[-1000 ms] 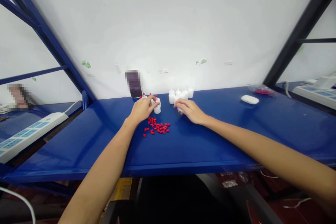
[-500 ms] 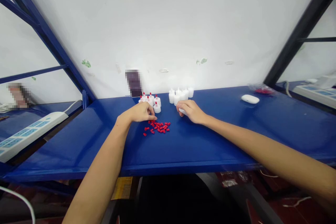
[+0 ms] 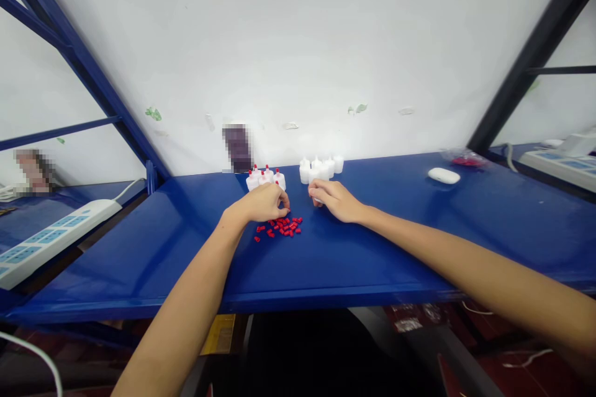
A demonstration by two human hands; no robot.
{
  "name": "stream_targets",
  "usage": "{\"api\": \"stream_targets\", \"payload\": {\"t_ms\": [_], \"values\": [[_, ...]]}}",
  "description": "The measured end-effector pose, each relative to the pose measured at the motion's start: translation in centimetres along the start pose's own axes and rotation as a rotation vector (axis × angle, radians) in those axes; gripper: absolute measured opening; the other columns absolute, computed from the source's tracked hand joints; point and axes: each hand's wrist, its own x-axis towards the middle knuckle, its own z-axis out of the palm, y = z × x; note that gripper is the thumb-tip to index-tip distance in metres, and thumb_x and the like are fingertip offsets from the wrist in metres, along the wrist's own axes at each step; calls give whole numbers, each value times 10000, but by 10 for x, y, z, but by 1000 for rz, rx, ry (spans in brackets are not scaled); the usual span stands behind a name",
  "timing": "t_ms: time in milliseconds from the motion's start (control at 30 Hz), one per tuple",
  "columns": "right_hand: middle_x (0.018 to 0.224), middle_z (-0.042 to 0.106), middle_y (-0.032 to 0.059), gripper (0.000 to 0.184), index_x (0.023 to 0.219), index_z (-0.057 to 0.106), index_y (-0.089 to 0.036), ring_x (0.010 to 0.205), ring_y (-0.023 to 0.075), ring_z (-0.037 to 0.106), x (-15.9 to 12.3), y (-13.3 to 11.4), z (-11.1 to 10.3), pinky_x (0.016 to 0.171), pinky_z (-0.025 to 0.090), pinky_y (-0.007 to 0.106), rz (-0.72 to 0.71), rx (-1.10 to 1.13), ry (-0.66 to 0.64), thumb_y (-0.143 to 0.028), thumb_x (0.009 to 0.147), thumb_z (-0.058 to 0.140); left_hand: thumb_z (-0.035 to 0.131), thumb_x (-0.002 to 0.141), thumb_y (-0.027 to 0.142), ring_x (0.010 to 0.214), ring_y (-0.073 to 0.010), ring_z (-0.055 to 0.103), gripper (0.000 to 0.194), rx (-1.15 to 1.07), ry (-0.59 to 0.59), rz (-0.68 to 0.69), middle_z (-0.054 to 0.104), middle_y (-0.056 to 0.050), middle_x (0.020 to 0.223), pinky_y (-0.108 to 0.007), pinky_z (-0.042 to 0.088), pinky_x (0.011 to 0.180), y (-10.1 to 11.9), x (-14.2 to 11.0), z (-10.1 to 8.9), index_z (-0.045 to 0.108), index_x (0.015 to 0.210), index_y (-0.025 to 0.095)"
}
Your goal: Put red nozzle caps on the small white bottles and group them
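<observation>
Blue tabletop (image 3: 354, 267): behind loose red caps (image 3: 293, 226), capped bottles (image 3: 252, 183) stand; behind-right, uncapped bottles (image 3: 305, 174) remain. Left hand (image 3: 265, 201) pinches, contents unclear; right hand (image 3: 338, 200) holds something white (image 3: 318, 200).

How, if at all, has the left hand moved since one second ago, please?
Yes: judged against the blue table's front edge, the left hand has come nearer that edge and slightly right, towards the loose red caps.

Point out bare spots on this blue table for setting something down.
Free on the blue table: left of the left arm; between the red caps and the front edge; and between the right hand and the white case. Crowded: around the left hand, hemmed by red caps and red-tipped bottles, and behind the right hand, where white bottles cluster.
</observation>
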Motion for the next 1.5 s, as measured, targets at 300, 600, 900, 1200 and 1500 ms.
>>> {"api": "stream_targets", "payload": {"t_ms": [300,600,900,1200,1500], "values": [[750,615,1,359,760,537,-205,699,159,529,1,-8,-4,672,316,276,14,-271,-108,-363,994,316,623,767,182,531,-120,560,98,-37,348,117,620,30,560,-256,424,654,24,8,9,705,814,158],[755,608,9,293,796,578,-201,705,171,523,-1,-2,-6,658,315,278,-23,-240,-111,-271,924,324,616,769,119,626,-123,663,127,-177,430,243,737,-5,750,-230,474,664,32,12,21,681,872,154],[790,583,24,282,837,564,-180,747,173,527,1,0,-8,721,364,292,-129,-81,-73,-233,910,297,642,761,101,541,-83,580,130,-278,516,241,632,39,608,-212,456,618,35,11,19,712,856,154],[948,647,50,263,925,601,-170,916,201,564,5,4,-5,883,401,332,-101,150,-81,-256,910,353,619,820,163,621,-104,574,118,-305,526,220,681,-12,739,-235,470,637,34,13,20,722,878,159],[907,623,34,261,914,603,-167,817,170,535,3,8,-2,785,426,292,-52,220,-95,-324,938,396,614,807,138,644,-108,581,134,-344,523,211,705,-21,777,-234,474,654,37,13,22,721,887,148]]}}
